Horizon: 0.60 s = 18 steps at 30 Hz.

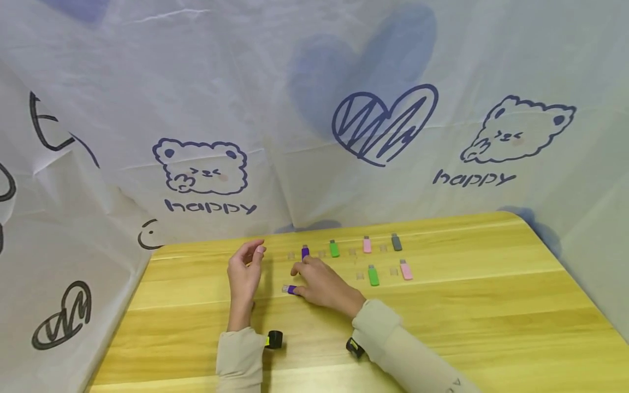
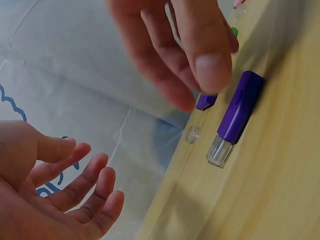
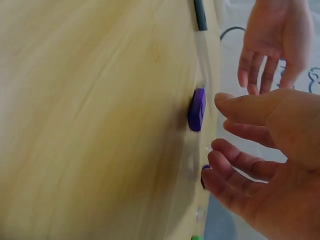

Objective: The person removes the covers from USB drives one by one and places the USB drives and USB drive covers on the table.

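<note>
A purple USB stick (image 1: 292,290) with a clear cap (image 2: 220,151) over its plug lies on the wooden table. Close over it hovers my right hand (image 1: 324,284), its fingers loosely bent and thumb near the stick; a gap shows between them in the right wrist view. Just beyond those fingers is a second purple USB stick (image 1: 305,251), uncapped and partly hidden by the hand. My left hand (image 1: 245,273) is raised to the left of both sticks, its fingers relaxed with nothing in them.
Green (image 1: 334,249), pink (image 1: 367,244) and grey USB sticks (image 1: 396,242) lie in two rows to the right, with small clear caps (image 1: 360,276) beside them. A dark stick-shaped thing (image 3: 200,15) lies near the left hand. Behind the table (image 1: 467,327) hangs a printed cloth (image 1: 295,180).
</note>
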Motion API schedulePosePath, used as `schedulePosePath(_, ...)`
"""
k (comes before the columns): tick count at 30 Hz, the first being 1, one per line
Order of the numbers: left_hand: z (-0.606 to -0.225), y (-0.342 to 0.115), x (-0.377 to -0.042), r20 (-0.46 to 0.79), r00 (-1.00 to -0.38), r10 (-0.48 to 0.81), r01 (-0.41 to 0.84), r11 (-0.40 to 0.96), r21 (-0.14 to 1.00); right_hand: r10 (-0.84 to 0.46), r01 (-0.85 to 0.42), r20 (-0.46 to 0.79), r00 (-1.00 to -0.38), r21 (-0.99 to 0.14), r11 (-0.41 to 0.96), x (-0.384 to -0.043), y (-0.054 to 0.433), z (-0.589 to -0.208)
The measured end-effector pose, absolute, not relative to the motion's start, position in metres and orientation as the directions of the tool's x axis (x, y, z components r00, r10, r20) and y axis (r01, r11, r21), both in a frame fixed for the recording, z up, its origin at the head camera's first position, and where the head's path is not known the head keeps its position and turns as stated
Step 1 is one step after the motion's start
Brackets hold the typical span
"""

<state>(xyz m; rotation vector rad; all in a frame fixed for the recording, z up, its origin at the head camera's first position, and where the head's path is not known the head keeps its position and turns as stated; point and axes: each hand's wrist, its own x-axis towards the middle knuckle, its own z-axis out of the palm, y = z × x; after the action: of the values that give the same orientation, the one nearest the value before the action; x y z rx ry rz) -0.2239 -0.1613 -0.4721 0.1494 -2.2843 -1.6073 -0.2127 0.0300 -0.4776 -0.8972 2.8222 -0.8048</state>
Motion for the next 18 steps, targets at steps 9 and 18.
schedulePosePath(9,-0.470,-0.160,-0.224,0.185,-0.937,-0.298,0.077,0.342,0.937,-0.584,-0.541,0.036,-0.811,-0.427,0.725,-0.216,0.013,-0.477)
schedulePosePath(18,-0.471,-0.159,-0.223,0.185,-0.944,-0.274,0.089,0.328,0.941,-0.578,-0.518,0.022,-0.816,-0.470,0.714,-0.215,0.008,-0.475)
